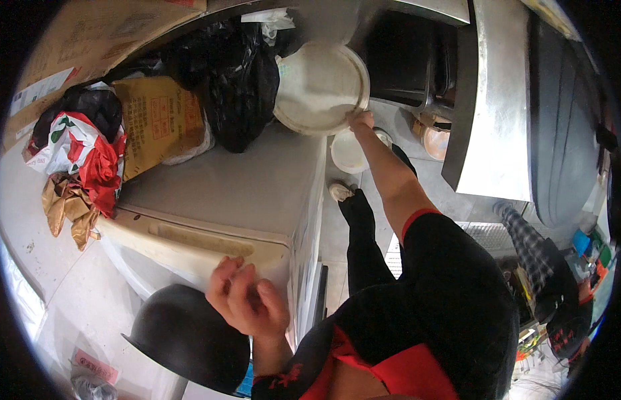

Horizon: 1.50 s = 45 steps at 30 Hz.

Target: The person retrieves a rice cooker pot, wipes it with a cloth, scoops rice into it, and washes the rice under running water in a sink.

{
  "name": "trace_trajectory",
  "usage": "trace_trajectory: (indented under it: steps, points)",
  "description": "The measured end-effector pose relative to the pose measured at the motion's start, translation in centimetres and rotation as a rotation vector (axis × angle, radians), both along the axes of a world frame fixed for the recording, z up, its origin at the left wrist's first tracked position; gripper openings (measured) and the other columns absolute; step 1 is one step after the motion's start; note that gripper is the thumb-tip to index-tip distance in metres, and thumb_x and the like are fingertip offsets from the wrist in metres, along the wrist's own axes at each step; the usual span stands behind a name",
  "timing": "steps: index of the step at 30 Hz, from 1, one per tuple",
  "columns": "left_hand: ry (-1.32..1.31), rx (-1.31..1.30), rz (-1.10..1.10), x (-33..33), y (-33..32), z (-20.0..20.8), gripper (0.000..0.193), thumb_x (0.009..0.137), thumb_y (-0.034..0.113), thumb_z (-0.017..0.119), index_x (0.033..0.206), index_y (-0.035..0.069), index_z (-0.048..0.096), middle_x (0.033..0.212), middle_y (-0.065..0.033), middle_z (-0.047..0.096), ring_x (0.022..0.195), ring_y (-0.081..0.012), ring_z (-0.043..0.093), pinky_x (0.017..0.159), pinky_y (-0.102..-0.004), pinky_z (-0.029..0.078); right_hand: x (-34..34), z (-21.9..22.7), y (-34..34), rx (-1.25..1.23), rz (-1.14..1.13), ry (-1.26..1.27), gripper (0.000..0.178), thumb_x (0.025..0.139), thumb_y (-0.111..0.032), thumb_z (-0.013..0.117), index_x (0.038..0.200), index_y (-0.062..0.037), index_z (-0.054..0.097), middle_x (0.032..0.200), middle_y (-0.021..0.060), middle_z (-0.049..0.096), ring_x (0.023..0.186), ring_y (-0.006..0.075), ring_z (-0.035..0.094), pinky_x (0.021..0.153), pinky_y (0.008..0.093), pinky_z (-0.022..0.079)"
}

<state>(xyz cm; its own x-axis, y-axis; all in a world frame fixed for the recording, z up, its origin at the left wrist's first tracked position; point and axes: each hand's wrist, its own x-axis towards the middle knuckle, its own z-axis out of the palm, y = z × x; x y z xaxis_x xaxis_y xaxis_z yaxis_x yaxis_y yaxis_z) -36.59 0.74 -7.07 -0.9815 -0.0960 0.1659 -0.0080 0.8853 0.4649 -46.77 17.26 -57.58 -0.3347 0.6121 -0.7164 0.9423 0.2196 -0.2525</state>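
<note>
My right hand [361,121], at the end of an outstretched arm, is closed on the near right rim of a large round whitish lid [316,90]. Whether a bucket lies under that lid I cannot tell. Just below it a smaller round white lid or bucket top [349,152] is low by the floor. Loosely curled, with its fingers apart and nothing in it, my left hand [247,300] is in front of the cream handle edge [197,239] of a white chest freezer [237,190]. A dark rounded bowl-like vessel [187,337] is beside that hand.
On the freezer are a brown carton [157,120], black plastic bags [240,93] and a red-and-white bag [90,157]. A steel counter [494,100] stands to the right, beside a dark grey panel [564,127]. Another person in checked trousers [527,243] is at the far right.
</note>
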Motion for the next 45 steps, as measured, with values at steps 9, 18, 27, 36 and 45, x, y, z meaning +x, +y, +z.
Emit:
trace_trajectory:
  steps: [9, 18, 27, 36, 45]
  points:
    - [-0.01, 0.068, 0.193, -3.2, 0.5, 0.5, 0.027, 0.087, 0.015, 0.052, 0.103, -0.007, 0.053, 0.111, -0.0162, 0.043, 0.107, -0.0257, 0.043, 0.092, -0.0363, 0.035, 0.4, -1.0, 0.2, -0.317, 0.2, -0.003, 0.026, 0.072, -0.025, 0.067, 0.077, -0.0002, 0.063, 0.06, 0.0093, 0.061, 0.049, 0.0157, 0.06, 0.041, 0.0286, 0.05]
    - [0.095, -0.214, -0.109, -15.3, 7.7, 0.3, 0.026, 0.078, 0.01, 0.062, 0.102, 0.0, 0.058, 0.098, -0.0141, 0.056, 0.097, -0.0253, 0.053, 0.087, -0.0352, 0.04, 0.7, 0.5, 0.7, -0.414, -0.021, 0.052, 0.037, 0.069, -0.022, 0.067, 0.092, 0.0036, 0.054, 0.07, 0.0144, 0.063, 0.061, 0.0233, 0.064, 0.053, 0.032, 0.052]
    - [-0.875, -0.354, -0.825, -18.9, 6.1, -16.1, 0.029, 0.082, 0.019, 0.055, 0.103, -0.001, 0.054, 0.108, -0.0209, 0.053, 0.096, -0.034, 0.056, 0.082, -0.0403, 0.047, 0.5, -2.6, 3.8, 0.099, 0.205, 0.561, 0.039, 0.076, -0.036, 0.063, 0.094, -0.0019, 0.056, 0.076, 0.0125, 0.061, 0.07, 0.0283, 0.061, 0.061, 0.0363, 0.05]
    - [-0.575, -0.521, -1.037, -24.3, 10.4, -31.0, 0.024, 0.08, 0.009, 0.047, 0.1, 0.002, 0.058, 0.099, -0.0172, 0.06, 0.095, -0.0306, 0.057, 0.083, -0.0378, 0.046, -3.4, -0.9, 6.3, -0.035, 0.501, 0.654, 0.051, 0.074, -0.03, 0.062, 0.115, -0.0027, 0.051, 0.113, 0.0219, 0.054, 0.105, 0.0362, 0.052, 0.088, 0.042, 0.041]
    - [-0.183, -0.665, -1.188, -23.0, 15.2, -42.3, 0.036, 0.08, 0.014, 0.052, 0.115, 0.007, 0.051, 0.128, -0.0098, 0.043, 0.123, -0.0291, 0.034, 0.101, -0.0442, 0.03, -4.9, 1.6, 6.6, 0.069, 0.707, 0.446, 0.05, 0.08, -0.029, 0.053, 0.121, -0.0045, 0.042, 0.113, 0.0216, 0.052, 0.101, 0.0352, 0.054, 0.085, 0.0441, 0.044]
